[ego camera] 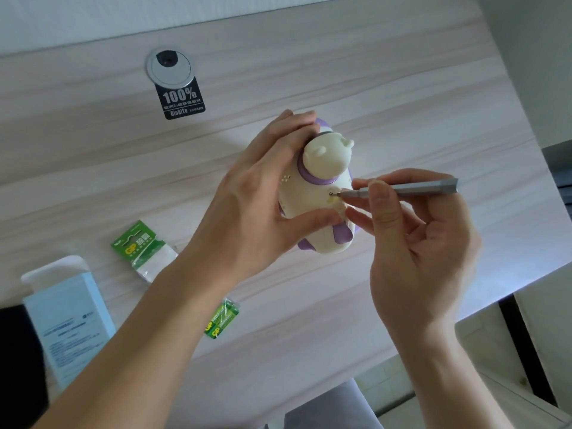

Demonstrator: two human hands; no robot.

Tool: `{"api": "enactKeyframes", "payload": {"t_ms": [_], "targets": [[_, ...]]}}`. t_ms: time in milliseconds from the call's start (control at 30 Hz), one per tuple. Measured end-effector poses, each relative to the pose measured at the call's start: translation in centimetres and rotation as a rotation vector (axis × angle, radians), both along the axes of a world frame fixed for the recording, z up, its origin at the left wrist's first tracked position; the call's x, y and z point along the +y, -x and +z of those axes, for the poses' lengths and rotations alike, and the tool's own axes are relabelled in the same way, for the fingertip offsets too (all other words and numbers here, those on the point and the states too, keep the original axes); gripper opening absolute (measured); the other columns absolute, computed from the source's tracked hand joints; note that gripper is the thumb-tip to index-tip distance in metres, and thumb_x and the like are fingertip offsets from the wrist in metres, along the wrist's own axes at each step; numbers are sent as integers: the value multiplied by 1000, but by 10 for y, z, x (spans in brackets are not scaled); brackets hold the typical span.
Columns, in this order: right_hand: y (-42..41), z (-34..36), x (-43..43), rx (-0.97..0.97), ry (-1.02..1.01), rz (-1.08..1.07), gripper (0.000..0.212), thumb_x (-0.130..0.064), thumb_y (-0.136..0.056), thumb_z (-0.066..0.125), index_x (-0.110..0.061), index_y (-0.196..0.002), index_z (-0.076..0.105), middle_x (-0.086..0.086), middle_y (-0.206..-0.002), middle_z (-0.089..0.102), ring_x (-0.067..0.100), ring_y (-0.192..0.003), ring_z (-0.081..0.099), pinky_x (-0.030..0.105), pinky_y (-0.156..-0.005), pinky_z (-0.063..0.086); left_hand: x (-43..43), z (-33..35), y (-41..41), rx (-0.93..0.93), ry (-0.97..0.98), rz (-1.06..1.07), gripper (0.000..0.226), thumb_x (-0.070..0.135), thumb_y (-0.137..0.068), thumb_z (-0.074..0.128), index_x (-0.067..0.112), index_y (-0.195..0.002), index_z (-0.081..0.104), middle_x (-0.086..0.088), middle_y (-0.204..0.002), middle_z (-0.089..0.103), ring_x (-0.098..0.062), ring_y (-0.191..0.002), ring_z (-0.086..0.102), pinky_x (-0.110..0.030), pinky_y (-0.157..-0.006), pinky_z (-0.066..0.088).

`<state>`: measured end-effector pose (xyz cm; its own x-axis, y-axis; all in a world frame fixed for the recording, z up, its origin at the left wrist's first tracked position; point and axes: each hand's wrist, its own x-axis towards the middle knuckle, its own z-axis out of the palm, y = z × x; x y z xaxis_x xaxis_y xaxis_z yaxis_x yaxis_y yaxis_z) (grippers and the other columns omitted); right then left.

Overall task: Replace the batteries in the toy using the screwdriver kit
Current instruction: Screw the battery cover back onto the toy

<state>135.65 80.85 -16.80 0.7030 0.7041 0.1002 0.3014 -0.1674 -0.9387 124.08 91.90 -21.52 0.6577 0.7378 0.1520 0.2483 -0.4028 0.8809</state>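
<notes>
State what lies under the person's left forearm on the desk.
Torn green-and-white packaging shows at its far edge, a green battery pack at its near edge. The forearm covers part of each and the desk between.

Worktop (pixel 371 88): pale wood-grain laminate with long streaks, its far edge against a white wall.
Cable port (pixel 170 68): round silver cover set into the surface, far left.
Label (pixel 182 100): black sticker reading "100%", touching the port's near edge.
Battery card (pixel 140 246): green GP packaging with torn clear plastic, lying flat.
Batteries (pixel 222 318): two green cells wrapped side by side, nearer than the card and apart from it.
Box (pixel 69 317): pale blue with a printed top and a white flap open, at the near left edge.
</notes>
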Motion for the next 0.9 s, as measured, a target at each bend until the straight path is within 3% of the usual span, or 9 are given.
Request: {"api": "enactKeyframes", "payload": {"t_ms": [300,467,667,767,900], "targets": [[0,-1,-1,-75,-3,37,7,-24,-99,59,-31,-97,57,-5,-83,73,20,-81,76,46,-68,61,1,0,1,4,12,-1,80,45,-75,83,6,-137,53,-4,-148,48,-17,-144,39,-39,-116,37],[-3,-2,-4,-278,-25,137,11,-12,-98,61,-22,-104,60,0,-88,72,11,-80,74,26,-69,59,1,-2,2,-1,16,-1,80,49,-76,79,6,-137,53,-4,-148,47,-16,-144,38,-38,-116,36],[-16,15,-7,-403,115,186,4,-15,-91,72,-12,-93,73,-2,-87,68,11,-78,68,17,-65,55,-2,4,2,21,77,28,83,54,-69,81,17,-138,53,9,-149,45,-7,-145,34,-38,-113,42],[-19,29,-4,-468,184,233,3,-17,-88,75,-15,-87,73,-7,-76,70,10,-67,66,18,-56,52,-2,6,1,-2,133,27,82,51,-67,82,20,-138,54,14,-149,44,-4,-145,32,-42,-107,48],[-23,47,3,-533,316,291,8,-22,-83,78,-21,-79,72,-14,-65,67,7,-60,66,28,-54,52,-2,1,0,4,43,31,78,35,-69,87,13,-137,55,6,-148,47,-8,-145,35,-33,-116,36]]}}
